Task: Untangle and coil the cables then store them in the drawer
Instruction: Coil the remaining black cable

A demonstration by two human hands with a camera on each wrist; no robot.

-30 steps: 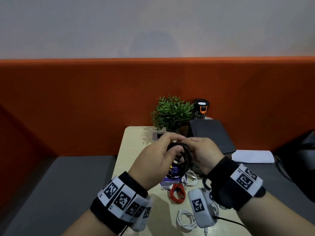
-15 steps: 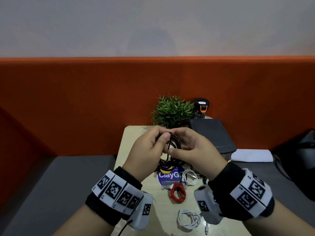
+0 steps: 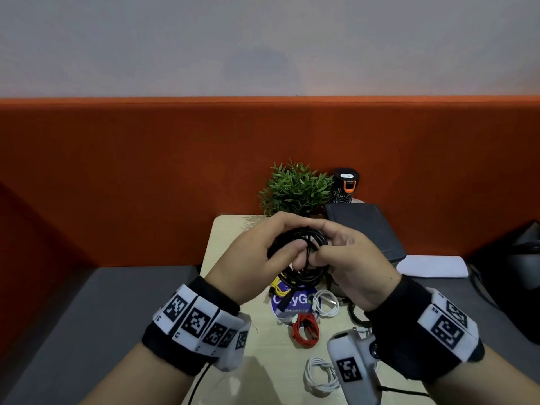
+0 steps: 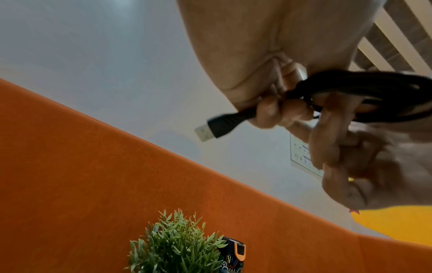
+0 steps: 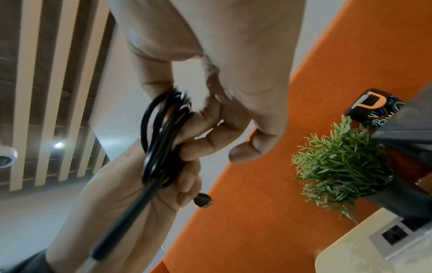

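Observation:
A black cable (image 3: 304, 276), wound into a coil, is held in the air above the small beige table (image 3: 228, 244). My left hand (image 3: 280, 252) grips the coil's left side, fingers curled over the top. My right hand (image 3: 330, 252) pinches its right side. In the left wrist view the coil (image 4: 364, 86) runs through curled fingers and its USB plug (image 4: 205, 132) sticks out free. The right wrist view shows the coil (image 5: 163, 138) clamped between both hands. A dark box (image 3: 365, 229) stands at the table's back right; whether it is the drawer I cannot tell.
On the table below lie a yellow cable (image 3: 279, 287), a blue round disc (image 3: 295, 302), two white coiled cables (image 3: 325, 302) (image 3: 320, 375), a red coil (image 3: 305, 328) and another black cable (image 3: 355, 314). A potted plant (image 3: 295, 188) and a black can (image 3: 346, 182) stand at the back.
Both hands have stayed over the table's far half, turning the black coil. The right hand's fingers have curled tighter onto it, and more of the coil hangs below the hands.

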